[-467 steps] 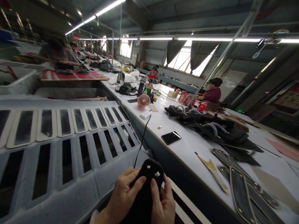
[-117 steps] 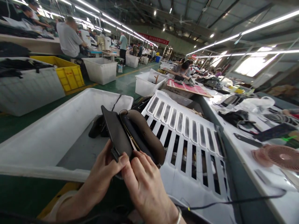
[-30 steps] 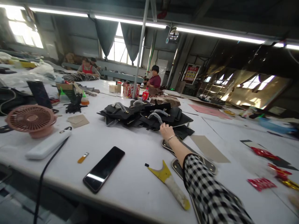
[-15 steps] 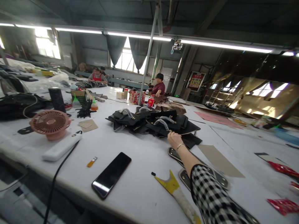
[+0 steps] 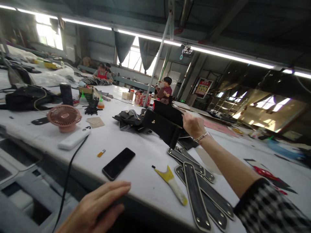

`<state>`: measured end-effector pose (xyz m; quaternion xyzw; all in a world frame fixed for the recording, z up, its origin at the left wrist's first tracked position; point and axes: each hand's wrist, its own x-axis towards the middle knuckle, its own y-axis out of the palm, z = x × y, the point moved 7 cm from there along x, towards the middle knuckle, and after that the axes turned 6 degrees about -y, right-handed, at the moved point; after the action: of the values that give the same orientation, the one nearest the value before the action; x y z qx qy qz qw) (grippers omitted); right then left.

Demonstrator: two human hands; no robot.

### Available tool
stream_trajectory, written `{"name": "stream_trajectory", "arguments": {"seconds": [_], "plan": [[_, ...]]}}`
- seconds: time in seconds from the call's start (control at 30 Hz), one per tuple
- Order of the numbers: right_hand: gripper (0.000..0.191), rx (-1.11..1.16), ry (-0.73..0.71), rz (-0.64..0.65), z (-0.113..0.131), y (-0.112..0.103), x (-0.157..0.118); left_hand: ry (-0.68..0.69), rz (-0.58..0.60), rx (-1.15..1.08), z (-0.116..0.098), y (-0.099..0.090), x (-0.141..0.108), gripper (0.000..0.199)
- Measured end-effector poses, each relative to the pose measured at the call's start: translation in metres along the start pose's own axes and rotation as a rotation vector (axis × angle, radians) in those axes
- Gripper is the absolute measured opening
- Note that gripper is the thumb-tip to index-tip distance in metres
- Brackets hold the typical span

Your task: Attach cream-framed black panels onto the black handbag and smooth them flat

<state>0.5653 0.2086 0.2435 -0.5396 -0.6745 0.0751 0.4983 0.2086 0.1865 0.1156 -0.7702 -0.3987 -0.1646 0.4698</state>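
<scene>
My right hand (image 5: 193, 125) is closed on a black handbag (image 5: 163, 124), which hangs raised and tilted above the white table (image 5: 145, 158). Its fingertips are partly hidden behind the bag. My left hand (image 5: 97, 207) is held in front of the table's near edge, fingers stretched out, holding nothing. Just beyond it lies a phone (image 5: 119, 163). More black bags (image 5: 128, 119) with wrapped handles are heaped to the left of the raised one. Below my right forearm, several dark straps (image 5: 198, 194) with pale edges and metal studs overlap beside a yellow-and-white forked tool (image 5: 171, 184).
At left stand a pink fan (image 5: 64, 117), a white power strip (image 5: 74, 138) with a black cord, and a small brush (image 5: 101, 153). Glue bottles (image 5: 100, 103) are behind. A slanted pole (image 5: 157, 61) rises past the bags. Co-workers (image 5: 166, 89) sit across the table.
My right hand has lifted one black bag off the heap and brought it nearer. My left hand has come into view. The straps show more fully as my right arm shifted.
</scene>
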Motion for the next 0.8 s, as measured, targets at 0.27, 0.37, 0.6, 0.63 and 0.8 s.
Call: {"name": "stream_trajectory", "arguments": {"seconds": [0.27, 0.37, 0.6, 0.63, 0.8], "plan": [[0.033, 0.117, -0.271, -0.257, 0.06, -0.198, -0.081, 0.149, -0.02, 0.053, -0.084, -0.031, 0.076, 0.033], [0.032, 0.221, -0.313, -0.411, 0.079, -0.248, -0.113, 0.102, 0.139, 0.111, -0.101, -0.029, 0.052, 0.031], [0.029, 0.388, -0.193, -0.501, 0.09, -0.304, -0.14, 0.198, 0.13, 0.051, -0.156, -0.058, -0.045, 0.02], [0.028, 0.421, -0.173, -0.511, 0.09, -0.311, -0.142, 0.176, 0.199, 0.024, -0.158, -0.056, -0.054, 0.021], [0.026, 0.687, -0.16, -0.44, 0.111, -0.346, -0.149, -0.044, 0.474, -0.157, -0.141, -0.035, -0.061, 0.033]]}}
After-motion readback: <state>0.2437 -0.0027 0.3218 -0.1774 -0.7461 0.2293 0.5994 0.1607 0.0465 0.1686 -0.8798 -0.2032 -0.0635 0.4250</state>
